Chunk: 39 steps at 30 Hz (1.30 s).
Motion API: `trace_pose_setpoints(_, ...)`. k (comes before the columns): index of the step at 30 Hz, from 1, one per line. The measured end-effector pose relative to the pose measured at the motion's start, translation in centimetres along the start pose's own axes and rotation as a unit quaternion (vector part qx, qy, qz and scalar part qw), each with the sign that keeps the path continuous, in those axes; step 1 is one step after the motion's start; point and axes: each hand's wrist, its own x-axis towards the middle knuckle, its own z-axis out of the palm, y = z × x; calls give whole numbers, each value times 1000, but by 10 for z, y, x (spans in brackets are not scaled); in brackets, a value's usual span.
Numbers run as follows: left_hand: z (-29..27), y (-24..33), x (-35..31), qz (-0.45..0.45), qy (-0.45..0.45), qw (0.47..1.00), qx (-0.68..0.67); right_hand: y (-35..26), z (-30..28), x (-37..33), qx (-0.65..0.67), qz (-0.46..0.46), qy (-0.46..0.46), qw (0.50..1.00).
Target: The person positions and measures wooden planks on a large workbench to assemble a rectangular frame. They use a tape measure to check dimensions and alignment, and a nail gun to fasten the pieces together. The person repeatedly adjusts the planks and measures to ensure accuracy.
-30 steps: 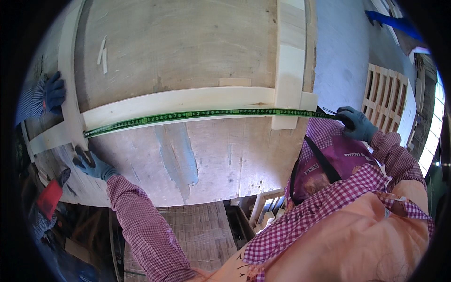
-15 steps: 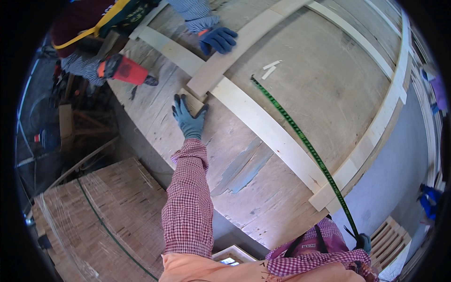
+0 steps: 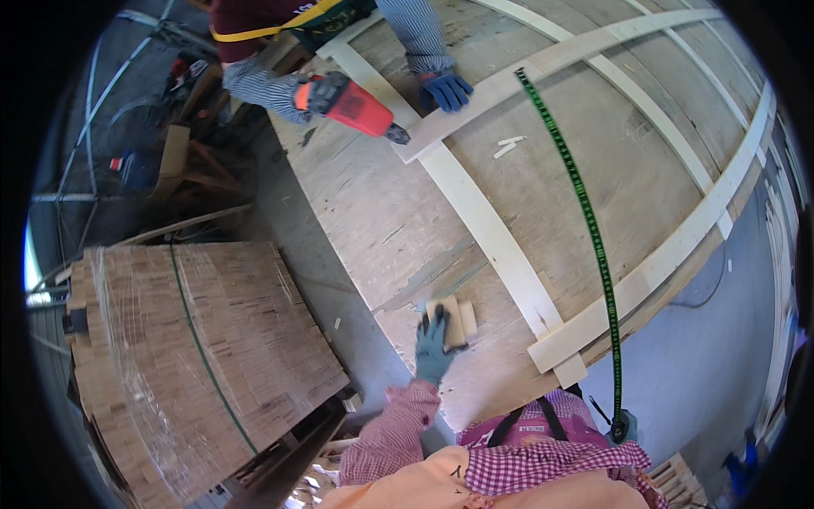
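My left hand (image 3: 434, 355), in a teal glove with dark fingertips, grips a small wooden block (image 3: 443, 316) on the tabletop. A second wooden block (image 3: 467, 317) lies against it. Low on the right, my gloved right hand (image 3: 626, 424) is closed at the lower end of a green tape measure (image 3: 585, 204); the tape's case is mostly hidden. The tape runs away from me across the wooden frame, its tip on a far slat (image 3: 483, 100). A pale slat (image 3: 492, 233) stretches from there toward the near rail (image 3: 627, 301).
Across the table (image 3: 356, 229), a co-worker holds a red power tool (image 3: 360, 110) with its tip at the slat's end. The co-worker's blue-gloved hand (image 3: 448, 90) presses on that slat. Wood slivers (image 3: 506, 151) lie inside the frame. A wrapped stack of wood (image 3: 212, 339) stands left.
My left hand has drawn back from the slat's end toward me, bringing the block along. The co-worker's tool has moved right onto the slat end. The tape's tip now lies on the far slat.
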Motion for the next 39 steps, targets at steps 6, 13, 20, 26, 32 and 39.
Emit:
trace_pose_setpoints(6, 39, 93, -108, -175, -13, 984, 3, 21, -7, 46, 134, -103, 120, 978)
trace_pose_setpoints(13, 111, 143, -118, -356, 115, 927, -6, -10, -122, 117, 105, -73, -92, 988)
trace_pose_setpoints(20, 116, 144, -100, -416, 135, 899, -21, -19, -163, 128, 42, -156, -79, 984)
trace_pose_setpoints(26, 85, 157, -94, -448, 95, 889, -9, -7, -117, 62, 103, -102, -70, 987)
trace_pose_setpoints(32, 87, 143, -74, -353, -41, 928, 113, 133, -61, 17, 172, 106, -102, 974)
trace_pose_setpoints(39, 59, 115, -63, -348, -32, 933, 79, 34, -94, -3, 98, -64, 20, 993)
